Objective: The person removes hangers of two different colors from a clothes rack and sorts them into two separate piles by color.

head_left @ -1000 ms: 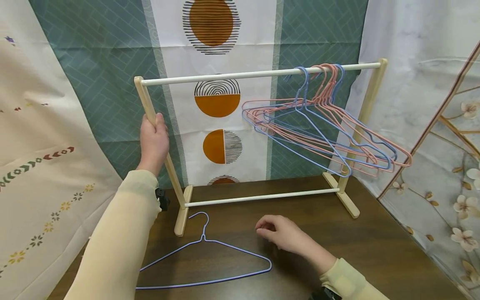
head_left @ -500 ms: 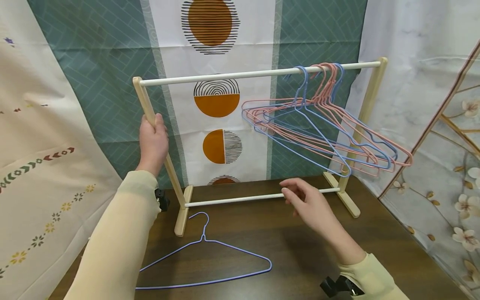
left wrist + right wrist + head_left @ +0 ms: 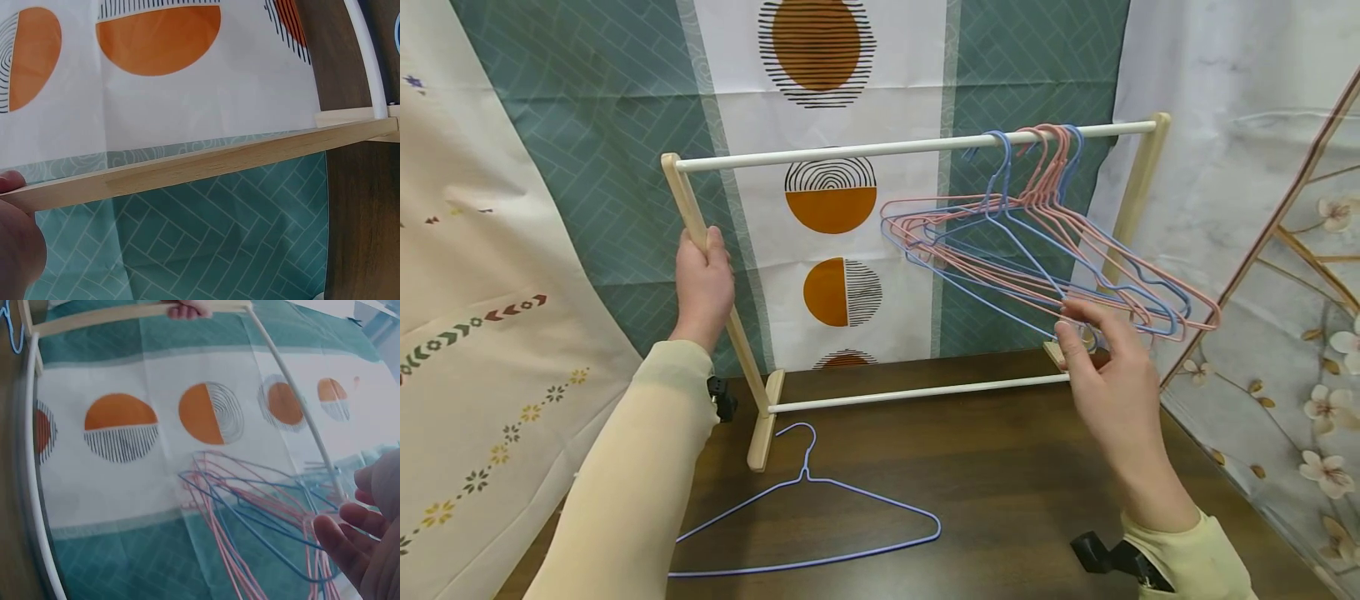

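A small clothes rack stands on the table, its left wooden post [image 3: 747, 354] gripped by my left hand [image 3: 703, 287] about halfway up. Pink wire hangers [image 3: 1049, 187] and blue wire hangers [image 3: 991, 204] hang bunched on the right part of the white top rail [image 3: 850, 152]. My right hand [image 3: 1116, 392] is raised at their lower right corners, thumb and forefinger apart beside the front blue hanger. Whether the fingertips touch that wire cannot be told. In the right wrist view the right-hand fingers [image 3: 340, 544] look loosely bent. A periwinkle-blue hanger [image 3: 806, 473] lies flat on the table.
The brown table [image 3: 1000, 467] carries the rack's wooden feet [image 3: 762, 442], joined by a low white bar [image 3: 917, 393]. Patterned cloth [image 3: 617, 208] hangs behind the rack. Other cloths hang on the left [image 3: 490, 250] and on the right [image 3: 1210, 183].
My right hand has risen from above the table, moving right and forward to the hanging hangers. The left hand keeps its grip on the post; the hanger on the table has not moved.
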A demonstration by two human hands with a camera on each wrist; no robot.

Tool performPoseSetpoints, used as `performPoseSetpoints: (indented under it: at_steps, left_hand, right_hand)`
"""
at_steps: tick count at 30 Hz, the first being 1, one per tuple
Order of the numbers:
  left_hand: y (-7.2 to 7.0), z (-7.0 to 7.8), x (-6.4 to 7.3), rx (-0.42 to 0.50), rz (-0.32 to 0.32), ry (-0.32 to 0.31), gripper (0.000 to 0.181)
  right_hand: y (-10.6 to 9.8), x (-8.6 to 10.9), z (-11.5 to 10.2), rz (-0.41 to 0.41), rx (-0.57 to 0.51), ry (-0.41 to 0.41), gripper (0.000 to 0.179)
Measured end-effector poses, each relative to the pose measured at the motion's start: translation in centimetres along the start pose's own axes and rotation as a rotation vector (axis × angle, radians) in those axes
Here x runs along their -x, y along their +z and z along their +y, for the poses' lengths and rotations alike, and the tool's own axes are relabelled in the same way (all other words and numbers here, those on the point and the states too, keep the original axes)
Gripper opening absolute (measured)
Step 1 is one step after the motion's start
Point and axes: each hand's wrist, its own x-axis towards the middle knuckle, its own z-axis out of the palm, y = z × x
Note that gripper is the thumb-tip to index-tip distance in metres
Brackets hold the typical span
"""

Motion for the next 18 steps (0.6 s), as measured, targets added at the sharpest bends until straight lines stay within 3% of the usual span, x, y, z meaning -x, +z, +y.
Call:
performPoseSetpoints:
  at_steps: [11,14,18]
  left_hand:
    - [0.0,-0.1,0.2,0.018,0.002,-0.012,0.053]
    - [-0.1,0.1,0.3,0.016,0.004,-0.008,0.054]
    - [-0.1,0.2,0.3,0.021,-0.001,-0.011,0.054]
  right_hand:
    - [-1.3,-1.0,1.4,0.080,0.015,0.030,0.041]
    - [-1.6,-1.2,1.6,0.066,0.036,0.040,0.042]
    - [-2.0,-1.4,2.1,-0.011,0.114,0.067,0.045]
